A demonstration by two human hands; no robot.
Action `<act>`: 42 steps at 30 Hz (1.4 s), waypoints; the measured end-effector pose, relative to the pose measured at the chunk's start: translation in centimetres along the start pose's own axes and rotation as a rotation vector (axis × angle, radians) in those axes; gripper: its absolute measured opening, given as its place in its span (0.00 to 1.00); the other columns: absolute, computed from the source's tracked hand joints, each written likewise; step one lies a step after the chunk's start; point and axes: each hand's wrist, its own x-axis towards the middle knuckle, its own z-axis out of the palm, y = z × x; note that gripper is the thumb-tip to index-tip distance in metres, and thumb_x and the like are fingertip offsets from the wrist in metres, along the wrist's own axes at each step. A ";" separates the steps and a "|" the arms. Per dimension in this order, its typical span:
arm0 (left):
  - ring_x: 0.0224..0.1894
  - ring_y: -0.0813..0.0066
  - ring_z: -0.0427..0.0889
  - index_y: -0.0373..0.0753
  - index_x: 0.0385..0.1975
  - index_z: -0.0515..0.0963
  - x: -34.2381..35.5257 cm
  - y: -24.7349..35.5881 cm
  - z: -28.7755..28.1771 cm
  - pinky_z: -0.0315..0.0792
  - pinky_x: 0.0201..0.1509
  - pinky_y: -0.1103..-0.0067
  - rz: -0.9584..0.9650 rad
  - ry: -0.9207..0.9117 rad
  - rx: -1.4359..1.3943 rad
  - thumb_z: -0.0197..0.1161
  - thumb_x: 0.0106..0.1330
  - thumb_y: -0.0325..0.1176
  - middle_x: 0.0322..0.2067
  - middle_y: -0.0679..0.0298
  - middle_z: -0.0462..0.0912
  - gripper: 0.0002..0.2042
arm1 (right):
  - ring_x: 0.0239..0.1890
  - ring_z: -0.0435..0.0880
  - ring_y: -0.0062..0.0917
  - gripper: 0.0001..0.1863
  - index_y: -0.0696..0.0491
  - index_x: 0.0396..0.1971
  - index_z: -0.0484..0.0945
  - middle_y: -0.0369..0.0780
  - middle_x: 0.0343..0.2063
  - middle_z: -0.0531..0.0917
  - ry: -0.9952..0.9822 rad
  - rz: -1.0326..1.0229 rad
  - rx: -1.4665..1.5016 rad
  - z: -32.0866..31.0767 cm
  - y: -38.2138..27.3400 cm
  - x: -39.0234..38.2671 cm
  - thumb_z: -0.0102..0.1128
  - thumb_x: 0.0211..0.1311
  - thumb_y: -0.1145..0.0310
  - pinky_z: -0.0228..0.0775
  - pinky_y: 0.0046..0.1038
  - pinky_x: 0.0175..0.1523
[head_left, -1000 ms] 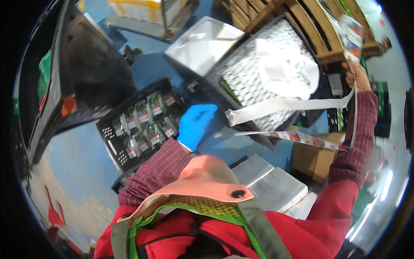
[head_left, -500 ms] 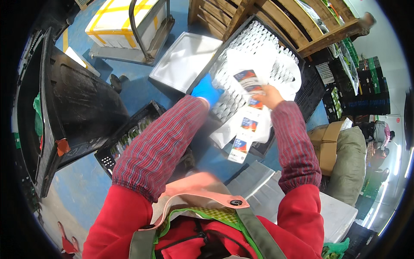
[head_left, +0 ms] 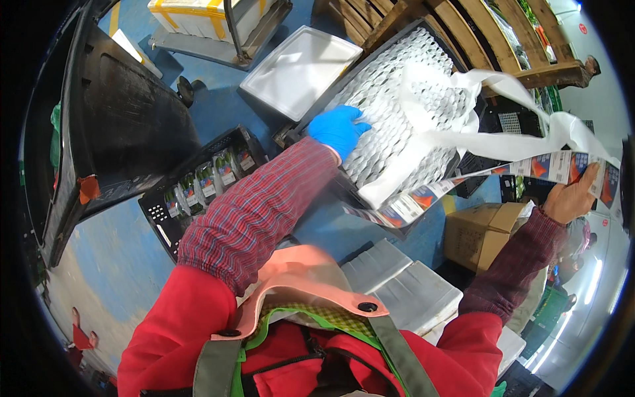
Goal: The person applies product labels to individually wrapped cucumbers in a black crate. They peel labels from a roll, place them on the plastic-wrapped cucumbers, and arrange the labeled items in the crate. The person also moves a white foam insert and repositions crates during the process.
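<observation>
My right hand (head_left: 572, 196) is bare and stretched far out to the right. Its fingers are closed on a long strip of printed labels (head_left: 539, 165), which trails back leftward and sags in the air. White backing paper (head_left: 489, 140) loops from the strip over white foam netting (head_left: 380, 83). The netting covers a black crate (head_left: 442, 40) in front of me. My left hand (head_left: 337, 130), in a blue glove, lies on the near left part of the netting with its fingers apart, holding nothing.
A white foam lid (head_left: 301, 73) lies left of the crate. Nearer is a black crate of packed green vegetables (head_left: 205, 182), beside a large black bin (head_left: 126, 126). Wooden pallets (head_left: 476, 33) stand behind. A cardboard box (head_left: 479, 235) and white foam boxes (head_left: 417, 291) are near right.
My right hand has swung from above the netting far to the right, drawing the label strip out lengthwise. My left hand has shifted slightly right, onto the netting.
</observation>
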 end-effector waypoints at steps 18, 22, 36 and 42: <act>0.52 0.53 0.80 0.43 0.65 0.68 -18.2 -6.0 -1.7 0.77 0.53 0.67 0.003 0.298 -0.613 0.63 0.64 0.34 0.54 0.52 0.77 0.27 | 0.50 0.83 0.38 0.28 0.60 0.55 0.77 0.47 0.51 0.83 -0.491 0.265 -0.362 28.8 13.7 -3.8 0.58 0.66 0.52 0.77 0.35 0.54; 0.51 0.59 0.81 0.45 0.63 0.71 -29.1 -12.9 -1.6 0.76 0.54 0.69 -0.040 0.239 -0.591 0.62 0.67 0.36 0.53 0.56 0.79 0.23 | 0.51 0.83 0.41 0.32 0.61 0.56 0.77 0.48 0.51 0.82 -0.407 0.370 -0.277 36.0 13.5 -12.8 0.60 0.63 0.48 0.76 0.36 0.54; 0.35 0.53 0.82 0.42 0.31 0.86 -55.1 -36.6 3.4 0.76 0.40 0.63 -0.935 0.647 -0.290 0.65 0.62 0.46 0.32 0.55 0.84 0.14 | 0.54 0.81 0.39 0.38 0.64 0.58 0.73 0.55 0.52 0.80 -0.662 -0.481 -0.594 25.8 6.6 -14.0 0.68 0.57 0.49 0.73 0.35 0.58; 0.40 0.58 0.84 0.41 0.40 0.85 -58.7 -43.3 5.2 0.76 0.47 0.68 -1.023 0.988 -0.489 0.64 0.65 0.42 0.38 0.55 0.85 0.12 | 0.51 0.82 0.35 0.20 0.65 0.55 0.74 0.51 0.50 0.82 -1.117 -0.321 -0.152 17.8 -22.9 -31.7 0.60 0.68 0.69 0.73 0.33 0.57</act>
